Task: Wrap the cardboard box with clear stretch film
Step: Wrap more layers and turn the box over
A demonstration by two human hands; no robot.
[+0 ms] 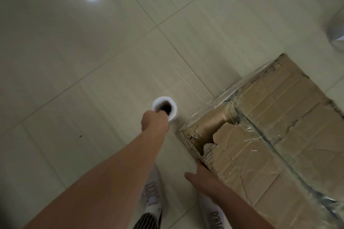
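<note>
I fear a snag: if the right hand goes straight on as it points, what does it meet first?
Probably the torn corner of the box, just ahead of the right hand along the edge; depth is unclear.

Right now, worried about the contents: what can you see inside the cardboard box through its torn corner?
Through the torn opening of the cardboard box, a rounded golden-brown surface shows. What it is I cannot tell; the cardboard top covers everything else inside.

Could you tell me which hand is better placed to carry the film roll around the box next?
Probably the left hand: it grips the film roll, while the right hand rests against the cardboard box.
</note>
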